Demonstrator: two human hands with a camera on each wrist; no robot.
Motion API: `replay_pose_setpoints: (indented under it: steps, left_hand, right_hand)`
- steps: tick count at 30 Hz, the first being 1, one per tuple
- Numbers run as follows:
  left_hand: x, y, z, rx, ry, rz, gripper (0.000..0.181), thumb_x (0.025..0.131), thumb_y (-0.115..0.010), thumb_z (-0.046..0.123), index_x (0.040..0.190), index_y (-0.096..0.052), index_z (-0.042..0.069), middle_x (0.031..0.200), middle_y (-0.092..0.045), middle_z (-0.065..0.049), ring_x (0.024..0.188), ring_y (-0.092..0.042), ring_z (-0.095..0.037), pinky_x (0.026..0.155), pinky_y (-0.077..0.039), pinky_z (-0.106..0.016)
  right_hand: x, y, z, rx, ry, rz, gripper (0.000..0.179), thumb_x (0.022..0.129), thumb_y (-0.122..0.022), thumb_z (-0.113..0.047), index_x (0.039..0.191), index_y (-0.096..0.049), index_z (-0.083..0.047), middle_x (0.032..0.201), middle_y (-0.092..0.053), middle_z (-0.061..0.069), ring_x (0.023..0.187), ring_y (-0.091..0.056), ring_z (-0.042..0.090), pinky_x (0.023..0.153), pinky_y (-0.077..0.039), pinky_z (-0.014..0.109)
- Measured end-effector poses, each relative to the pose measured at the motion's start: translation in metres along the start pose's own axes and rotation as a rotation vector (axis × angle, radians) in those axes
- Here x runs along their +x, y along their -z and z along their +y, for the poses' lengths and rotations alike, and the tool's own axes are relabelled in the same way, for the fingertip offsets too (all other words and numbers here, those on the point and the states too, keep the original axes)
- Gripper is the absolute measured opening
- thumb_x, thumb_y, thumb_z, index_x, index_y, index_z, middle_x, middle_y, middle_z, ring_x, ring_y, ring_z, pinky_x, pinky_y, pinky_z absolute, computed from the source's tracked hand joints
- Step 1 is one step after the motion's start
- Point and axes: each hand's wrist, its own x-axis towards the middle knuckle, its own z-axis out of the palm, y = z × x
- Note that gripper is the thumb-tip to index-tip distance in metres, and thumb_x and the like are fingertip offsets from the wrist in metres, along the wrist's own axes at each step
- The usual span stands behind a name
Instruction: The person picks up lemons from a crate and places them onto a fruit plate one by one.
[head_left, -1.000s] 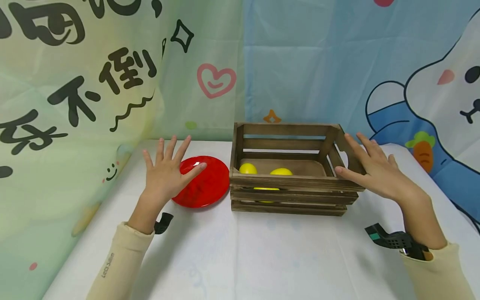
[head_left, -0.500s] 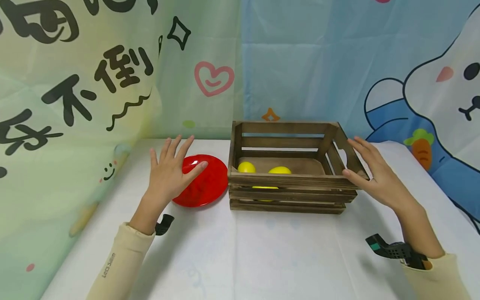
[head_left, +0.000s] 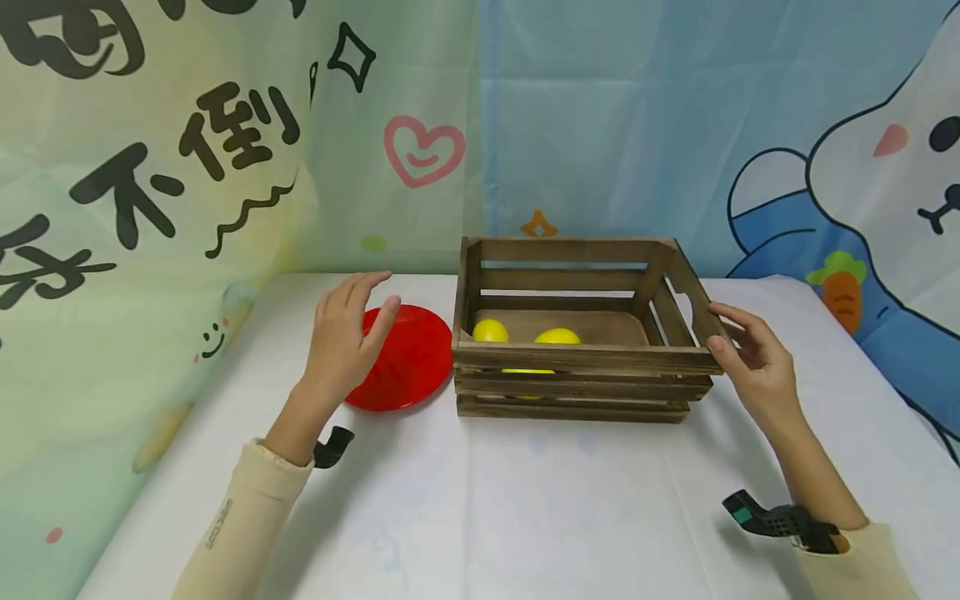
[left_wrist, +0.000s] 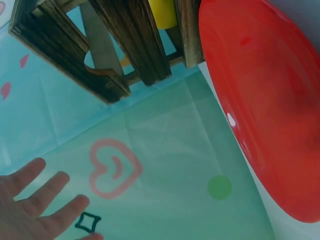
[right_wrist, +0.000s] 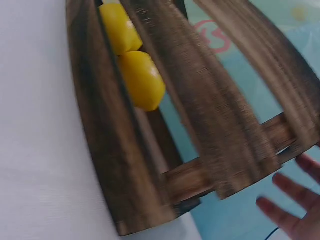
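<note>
A brown slatted wooden crate (head_left: 585,358) stands on the table, with yellow lemon-shaped fruits (right_wrist: 142,80) inside, partly hidden behind its front slats. At the crate's right end is my right hand (head_left: 761,367). Its thumb and index fingertips are right at the rim, and the other fingers bend below; in the right wrist view the fingers reach loosely toward the end slats. Left of the crate lies a round, glossy red plate (head_left: 408,358). My left hand (head_left: 341,342) hovers at the plate's left side with fingers extended and nothing in it, overlapping the plate's edge in the head view.
A white cloth (head_left: 570,508) covers the table. Behind it hangs a printed backdrop (head_left: 600,125) with a cartoon rabbit, a heart and large characters. The plate sits close against the crate's left end. A black strap (head_left: 780,521) circles the right wrist.
My right hand has come down to the crate's right end and its fingers have bent. The left hand has turned sideways, its spread fingers drawing together. Crate and plate stay in place.
</note>
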Motion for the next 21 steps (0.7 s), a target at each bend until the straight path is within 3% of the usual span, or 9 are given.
replay_pose_setpoints:
  steps: [7, 11, 18, 21]
  left_hand:
    - [0.015, -0.004, 0.007, -0.075, -0.032, -0.081, 0.048, 0.101, -0.048, 0.036, 0.139, -0.050, 0.007, 0.140, -0.051, -0.011, 0.129, -0.046, -0.029, 0.109, -0.036, -0.051]
    - [0.026, -0.004, 0.010, -0.103, -0.060, -0.152, 0.048, 0.101, -0.048, 0.035, 0.141, -0.048, 0.008, 0.142, -0.049, -0.011, 0.131, -0.045, -0.029, 0.110, -0.036, -0.049]
    - [0.040, -0.008, 0.017, -0.131, -0.083, -0.240, 0.049, 0.101, -0.051, 0.035, 0.145, -0.042, 0.016, 0.143, -0.046, -0.004, 0.127, -0.049, -0.022, 0.102, -0.044, -0.048]
    - [0.044, -0.011, 0.019, -0.140, -0.094, -0.264, 0.050, 0.100, -0.052, 0.037, 0.145, -0.040, 0.016, 0.141, -0.048, -0.004, 0.125, -0.051, -0.021, 0.100, -0.046, -0.046]
  right_hand:
    - [-0.011, -0.005, 0.012, 0.251, -0.007, 0.014, 0.041, 0.100, -0.051, -0.004, 0.141, -0.051, -0.005, 0.142, -0.048, -0.003, 0.111, -0.054, 0.005, 0.091, -0.043, 0.009]
    - [-0.017, -0.005, 0.016, 0.378, 0.021, 0.026, 0.040, 0.099, -0.052, -0.003, 0.139, -0.051, 0.000, 0.142, -0.050, -0.001, 0.111, -0.056, 0.007, 0.090, -0.044, 0.010]
    - [-0.023, -0.003, 0.017, 0.442, 0.010, 0.002, 0.042, 0.101, -0.049, -0.003, 0.143, -0.047, -0.003, 0.137, -0.053, -0.002, 0.102, -0.055, 0.006, 0.088, -0.045, 0.010]
    - [-0.023, -0.005, 0.019, 0.482, 0.031, -0.037, 0.047, 0.098, -0.049, 0.003, 0.145, -0.044, -0.004, 0.138, -0.052, -0.002, 0.111, -0.052, 0.007, 0.092, -0.044, 0.012]
